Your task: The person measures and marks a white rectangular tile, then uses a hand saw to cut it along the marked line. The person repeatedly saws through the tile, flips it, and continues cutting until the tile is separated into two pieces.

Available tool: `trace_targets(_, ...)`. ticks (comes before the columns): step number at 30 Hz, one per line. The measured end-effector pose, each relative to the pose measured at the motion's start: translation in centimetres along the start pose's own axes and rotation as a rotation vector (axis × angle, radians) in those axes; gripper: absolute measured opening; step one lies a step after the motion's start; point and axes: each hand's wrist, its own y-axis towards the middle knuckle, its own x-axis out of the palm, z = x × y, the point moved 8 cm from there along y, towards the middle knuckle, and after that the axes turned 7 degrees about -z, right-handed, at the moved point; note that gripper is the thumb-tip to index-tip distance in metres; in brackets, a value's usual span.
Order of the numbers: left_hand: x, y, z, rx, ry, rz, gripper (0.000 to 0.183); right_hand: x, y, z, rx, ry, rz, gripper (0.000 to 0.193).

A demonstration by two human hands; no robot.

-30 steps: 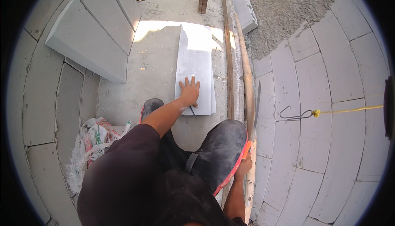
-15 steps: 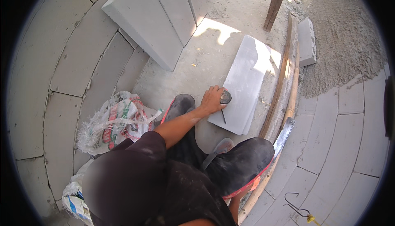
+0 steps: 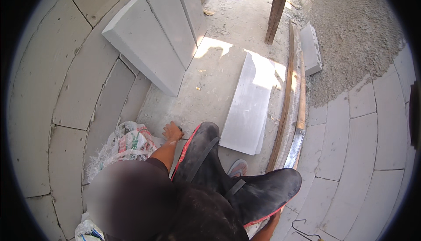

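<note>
At the left, my left hand (image 3: 173,132) is low over the floor beside a woven plastic bag (image 3: 127,142). Its fingers bend around a small dark tool that looks like a tape measure (image 3: 180,128), mostly covered by the hand. Under my right knee only part of my right hand (image 3: 274,218) shows; its fingers are hidden behind the trouser leg. A hand saw (image 3: 294,146) with a toothed silver blade lies beyond that knee, its handle out of sight. In front of my legs, flat pale block slabs (image 3: 247,109) lie stacked on the floor.
Large pale blocks (image 3: 149,43) lean along the block wall (image 3: 70,83) at left. To the right run a wooden strip (image 3: 285,105) and a bamboo pole (image 3: 301,96). A wooden post (image 3: 277,13) stands ahead. A bent metal hook (image 3: 302,230) shows at lower right.
My left hand has moved from the slab stack leftward and down to the floor by the bag, taking the dark tool along. The whole view has shifted slightly.
</note>
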Motion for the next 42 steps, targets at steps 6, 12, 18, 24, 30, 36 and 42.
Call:
trace_targets(6, -4.1, -1.8, 5.7, 0.432, -0.519, 0.31, 0.083, -13.7, -0.5, -18.9, -0.234, 0.459, 0.279, 0.056)
trace_targets(12, 0.9, -6.5, 17.5, 0.61, -0.872, -0.071, 0.093, -2.3, 11.3, -39.6, -0.404, 0.446, 0.111, 0.057)
trace_targets(18, 8.4, -10.3, 22.3, 0.402, -0.787, -0.36, 0.117, 8.8, 24.2, -24.3, 0.066, -0.163, 0.455, 0.08)
trace_targets(24, 10.6, -8.7, 20.2, 0.302, -0.714, -0.411, 0.115, 13.7, 25.2, -20.1, 0.056, 0.009, 0.26, 0.075)
trace_targets(30, 10.5, -9.7, 21.8, 0.278, -1.008, -0.771, 0.101, 12.6, 28.5, -19.0, -0.172, -0.036, 0.203, 0.067)
trace_targets(36, 4.0, -11.7, 20.6, 0.334, -0.912, -0.81, 0.085, 11.3, 25.5, -22.4, -0.05, 0.482, -0.085, 0.065)
trace_targets(42, -0.5, -11.4, 21.6, 0.394, -1.098, -0.693, 0.079, 9.6, 22.3, -29.1, -0.139, 0.555, 0.015, 0.051)
